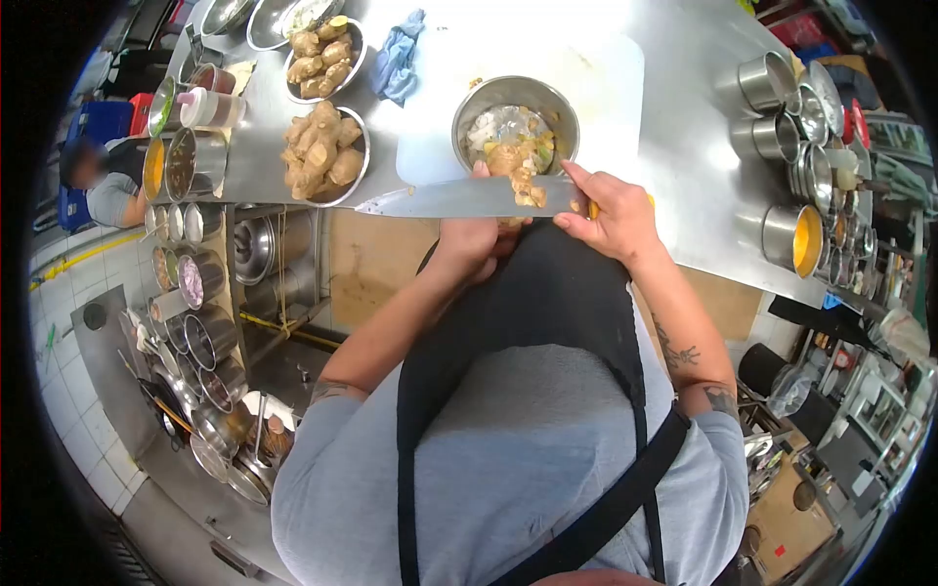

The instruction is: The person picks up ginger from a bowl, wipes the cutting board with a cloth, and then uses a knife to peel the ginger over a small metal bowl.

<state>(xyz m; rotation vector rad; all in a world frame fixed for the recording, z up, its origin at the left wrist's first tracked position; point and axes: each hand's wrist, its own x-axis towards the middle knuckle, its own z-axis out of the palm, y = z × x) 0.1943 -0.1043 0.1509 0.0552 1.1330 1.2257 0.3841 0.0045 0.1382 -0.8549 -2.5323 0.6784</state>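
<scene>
My right hand point(614, 217) is closed at the handle end of a wide-bladed knife point(420, 198), whose long blade points left. Scraps of ginger peel point(528, 191) cling to the blade near its handle. My left hand point(471, 239) is closed behind and below the blade, its thumb tip showing above the upper edge. It appears to grip a piece of ginger point(505, 156), mostly hidden by the knife. Just beyond both hands, a steel bowl point(568, 122) with pale and yellowish scraps inside rests on a white cutting board point(611, 117).
Two bowls of whole ginger point(322, 154) stand at the left, beside a crumpled blue cloth point(398, 59). Steel containers point(782, 234) line the table's right side. Several pots point(208, 334) sit on a lower left shelf. Another person point(112, 186) is at far left.
</scene>
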